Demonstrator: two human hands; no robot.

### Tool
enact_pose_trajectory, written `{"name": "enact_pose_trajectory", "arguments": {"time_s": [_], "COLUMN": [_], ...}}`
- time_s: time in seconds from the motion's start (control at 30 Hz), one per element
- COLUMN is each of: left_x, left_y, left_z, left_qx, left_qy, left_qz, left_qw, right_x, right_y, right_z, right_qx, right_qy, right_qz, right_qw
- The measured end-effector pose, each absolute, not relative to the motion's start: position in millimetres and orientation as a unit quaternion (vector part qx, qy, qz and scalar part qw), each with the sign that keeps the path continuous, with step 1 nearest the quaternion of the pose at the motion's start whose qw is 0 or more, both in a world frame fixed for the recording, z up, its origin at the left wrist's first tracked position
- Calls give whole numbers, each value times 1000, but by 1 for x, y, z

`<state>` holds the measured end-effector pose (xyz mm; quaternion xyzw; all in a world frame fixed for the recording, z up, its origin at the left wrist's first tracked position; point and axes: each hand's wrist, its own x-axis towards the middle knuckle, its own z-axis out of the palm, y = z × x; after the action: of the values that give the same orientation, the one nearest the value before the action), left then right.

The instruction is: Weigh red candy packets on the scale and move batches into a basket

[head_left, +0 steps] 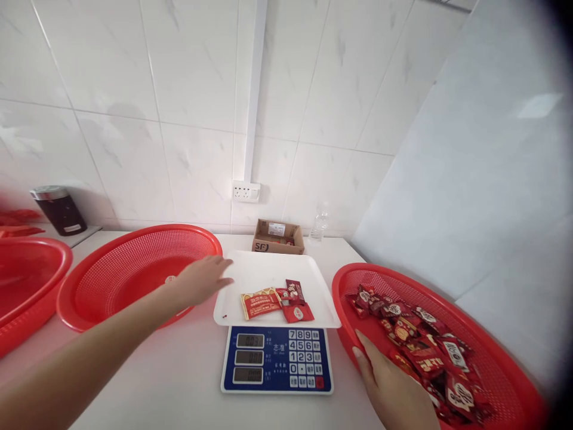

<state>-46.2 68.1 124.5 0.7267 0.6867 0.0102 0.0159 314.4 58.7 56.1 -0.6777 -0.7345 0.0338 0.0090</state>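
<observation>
Although the rim of the large red basket (510, 382) is overlapped by the right hand (389, 379), whether it is gripped cannot be told. Another red basket (129, 260) is partly hidden by the left arm. Between the hands, a scale (277, 364) is placed, its white tray (257, 272) overlapped at one edge by the open, extended fingers of the left hand (201, 280). Red packets (414, 331) are heaped beyond the right hand; a gold-edged packet (260, 303) and smaller ones (298, 310) are laid on the tray, between both hands.
</observation>
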Motion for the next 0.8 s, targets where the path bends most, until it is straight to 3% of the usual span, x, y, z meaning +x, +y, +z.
{"name": "enact_pose_trajectory", "arguments": {"time_s": [0.3,0.63,0.8], "left_x": [25,-59,-54], "left_y": [75,50,53], "left_z": [97,134,118], "left_qx": [804,699,713], "left_qy": [589,712,697], "left_qz": [9,66,77], "left_qw": [78,-12,14], "right_x": [317,317,316], "right_y": [58,59,59], "right_z": [52,50,51], "right_qx": [-675,-665,-666], "right_qy": [-737,-746,-746], "right_qz": [16,3,4], "right_qw": [11,31,26]}}
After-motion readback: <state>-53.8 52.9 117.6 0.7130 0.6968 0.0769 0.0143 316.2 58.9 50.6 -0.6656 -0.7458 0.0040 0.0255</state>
